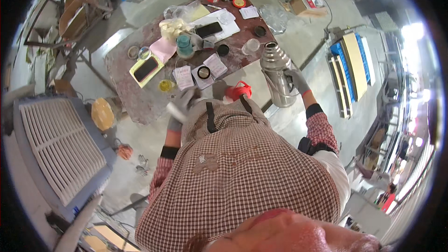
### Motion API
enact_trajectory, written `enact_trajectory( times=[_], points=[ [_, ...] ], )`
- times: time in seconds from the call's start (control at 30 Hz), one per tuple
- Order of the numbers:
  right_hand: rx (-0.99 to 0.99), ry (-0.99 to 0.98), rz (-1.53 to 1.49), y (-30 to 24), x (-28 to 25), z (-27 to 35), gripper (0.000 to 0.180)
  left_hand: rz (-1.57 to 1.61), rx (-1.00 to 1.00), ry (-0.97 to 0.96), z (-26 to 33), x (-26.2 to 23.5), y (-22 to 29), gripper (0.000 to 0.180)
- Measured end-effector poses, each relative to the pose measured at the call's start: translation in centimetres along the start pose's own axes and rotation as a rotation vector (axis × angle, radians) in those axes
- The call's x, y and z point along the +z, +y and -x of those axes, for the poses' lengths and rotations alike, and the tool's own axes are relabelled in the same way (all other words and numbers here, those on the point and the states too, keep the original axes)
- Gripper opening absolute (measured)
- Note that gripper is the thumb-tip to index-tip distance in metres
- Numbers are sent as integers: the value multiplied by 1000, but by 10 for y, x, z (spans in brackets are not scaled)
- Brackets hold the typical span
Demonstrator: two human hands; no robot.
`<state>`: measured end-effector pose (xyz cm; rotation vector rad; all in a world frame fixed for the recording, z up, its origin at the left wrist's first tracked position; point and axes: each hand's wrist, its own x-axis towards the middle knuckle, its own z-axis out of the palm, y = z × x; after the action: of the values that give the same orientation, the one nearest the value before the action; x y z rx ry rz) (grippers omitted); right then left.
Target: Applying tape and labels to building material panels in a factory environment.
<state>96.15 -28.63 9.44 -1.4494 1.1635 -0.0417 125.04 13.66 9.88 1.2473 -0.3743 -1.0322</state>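
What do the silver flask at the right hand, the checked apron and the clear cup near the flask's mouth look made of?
Silver flask: likely polished metal, from its bright reflections.
Checked apron: matt cloth, by its soft folds.
Clear cup: glossy and see-through, so glass or clear plastic; I can't tell which.

My gloves (297, 82) were grey, cuffs (314, 110) black, sleeves (322, 128) patterned red-and-white; my apron (261, 177) showed brown-and-white check. Flask (281, 88) was silver, tabletop (125, 81) dark red-brown, jar (185, 46) teal, phone (209, 30) black, paper sheet (163, 50) pink, small glass (165, 86) yellow, the object (241, 90) near my waist bright red
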Motion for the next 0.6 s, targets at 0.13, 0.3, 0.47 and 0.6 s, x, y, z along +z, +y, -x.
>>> enact_trajectory(
  times=[0.13, 0.3, 0.47, 0.6],
  points=[
    [3, 125, -180, -1, 42, 90, 8, -270, 185, -369, -60, 73, 77, 34],
    [-164, 181, 60, 0, 99, 194, 8, -512, 244, -654, -75, 110, 53, 35],
    [-490, 163, 635, 42, 168, 259, 11, -886, 447, -743, -8, 75, 36, 35],
    [249, 237, -122, 108, 237, 258, 10, -844, 655, -571, 23, 27, -5, 40]
  ],
)
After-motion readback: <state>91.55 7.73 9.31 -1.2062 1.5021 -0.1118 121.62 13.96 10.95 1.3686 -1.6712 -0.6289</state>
